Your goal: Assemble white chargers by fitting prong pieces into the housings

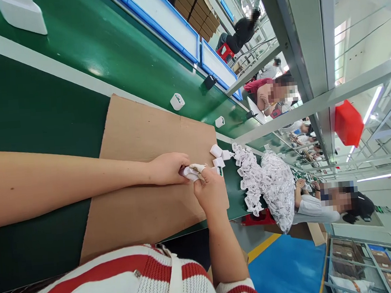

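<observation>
We log both hands meeting over the far edge of the cardboard sheet [143, 168] laid on the green counter [44, 113]. Our left hand [168, 168] comes in on a long, nearly straight forearm from the left of the frame, fingers curled over a small white part [190, 174]. Our right hand [211, 191] rises from the near side on a bent arm, its taped fingertips [197, 168] pinching the same part, so both hands grasp it together. Just beyond lie a few loose white pieces [218, 156] and a larger heap of white parts [269, 186]. Two single white units [177, 101] sit farther off on the counter. A co-worker's hand [300, 183] rests by the heap.
</observation>
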Tool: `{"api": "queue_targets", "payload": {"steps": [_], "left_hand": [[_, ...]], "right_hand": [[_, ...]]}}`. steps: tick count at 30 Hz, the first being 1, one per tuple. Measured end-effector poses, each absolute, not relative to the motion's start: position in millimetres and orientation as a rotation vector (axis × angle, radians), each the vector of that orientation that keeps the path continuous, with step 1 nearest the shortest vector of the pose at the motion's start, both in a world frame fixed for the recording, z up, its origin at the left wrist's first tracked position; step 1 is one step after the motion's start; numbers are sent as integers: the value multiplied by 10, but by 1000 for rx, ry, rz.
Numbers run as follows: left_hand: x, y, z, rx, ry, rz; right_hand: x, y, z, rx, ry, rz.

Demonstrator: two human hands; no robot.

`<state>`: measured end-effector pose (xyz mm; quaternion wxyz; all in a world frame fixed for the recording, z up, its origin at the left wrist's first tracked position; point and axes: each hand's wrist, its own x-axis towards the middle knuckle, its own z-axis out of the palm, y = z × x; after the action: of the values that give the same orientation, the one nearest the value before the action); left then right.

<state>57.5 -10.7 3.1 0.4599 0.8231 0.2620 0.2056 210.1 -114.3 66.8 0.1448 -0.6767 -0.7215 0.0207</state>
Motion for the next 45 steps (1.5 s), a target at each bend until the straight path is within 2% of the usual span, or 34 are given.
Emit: {"api": "queue_targets", "payload": {"steps": [7, 13, 18, 21, 24, 26, 32, 37, 39, 42, 45], "left_hand": [[549, -160, 80, 2057, 665, 551], [560, -229, 192, 2141, 668, 492], [383, -64, 266, 2101, 804, 561], [79, 271, 415, 1981, 1087, 703], [-294, 742, 586, 1944, 1552, 743], [-534, 1056, 645, 1923, 1765, 691], [-880, 1467, 606, 1758, 1905, 543], [-584, 1256, 639, 1936, 1947, 956], [-448, 1222, 674, 2058, 1880, 823], [-310, 1254, 733, 2046, 1864, 366], [-214, 1192, 801, 2137, 1801, 361]], "right_hand": [[2113, -1153, 519, -2039, -1766, 179], [2111, -1247, 134, -1785, -1570, 249], [2447, -1267, 108, -1631, -1297, 184], [2940, -1183, 201, -1849, -1059, 1], [3399, -1010, 306, -2339, -1140, -88], [3587, -864, 347, -2486, -1179, -98], [3768, -637, 370, -2524, -1208, -137], [3791, -746, 361, -2438, -1242, -133], [3773, -810, 359, -2373, -1264, -102], [3710, -929, 358, -2259, -1255, -74], [3569, -1099, 351, -2161, -1187, -72]]}}
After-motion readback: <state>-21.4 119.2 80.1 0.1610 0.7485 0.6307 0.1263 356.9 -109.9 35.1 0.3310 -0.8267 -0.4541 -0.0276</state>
